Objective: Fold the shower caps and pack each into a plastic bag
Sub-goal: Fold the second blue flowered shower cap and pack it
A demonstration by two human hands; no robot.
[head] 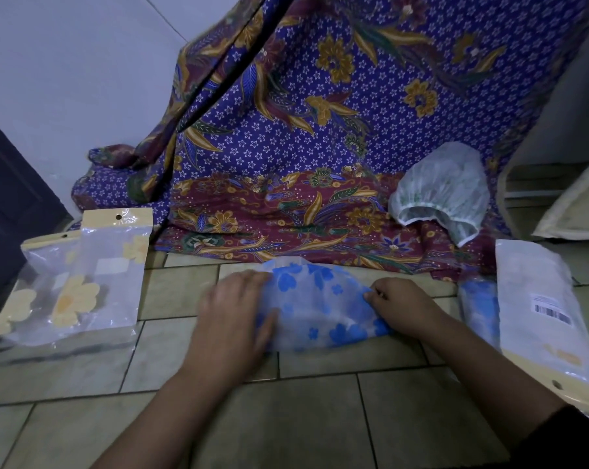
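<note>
A purple and maroon floral batik cloth (320, 147) drapes over the back of the tiled floor (286, 418). Before it, a translucent blue-flowered shower cap (320, 309) lies flat between the hands: the left hand (233, 319) presses its left edge, fingers spread; the right hand (401, 308) pinches its right edge.

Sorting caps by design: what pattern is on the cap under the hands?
Blue flowers on translucent white, on the shower cap; head view.
</note>
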